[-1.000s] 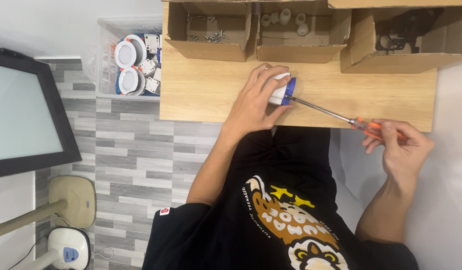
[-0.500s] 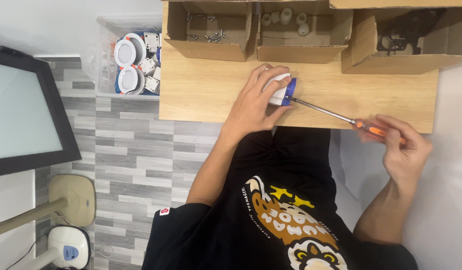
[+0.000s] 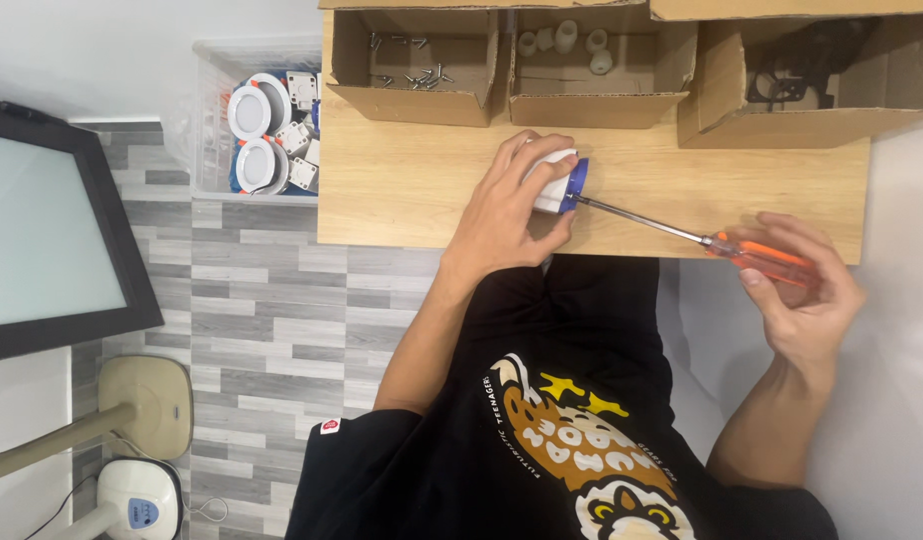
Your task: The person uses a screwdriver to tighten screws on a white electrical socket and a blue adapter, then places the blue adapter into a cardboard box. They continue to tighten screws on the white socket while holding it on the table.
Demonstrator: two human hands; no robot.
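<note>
The white fitting with a blue ring lay on its side near the middle of the wooden table, the left hand closing its fingers around it. Rightward, the screwdriver (orange handle) had its tip at the blue end, the right hand gripping the handle. Fastening looked underway, not finished; screws remained in the upper-left cardboard box.

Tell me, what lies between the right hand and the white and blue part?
In the head view, the screwdriver spans it: orange handle in the right hand, metal shaft reaching the white and blue part.
</note>
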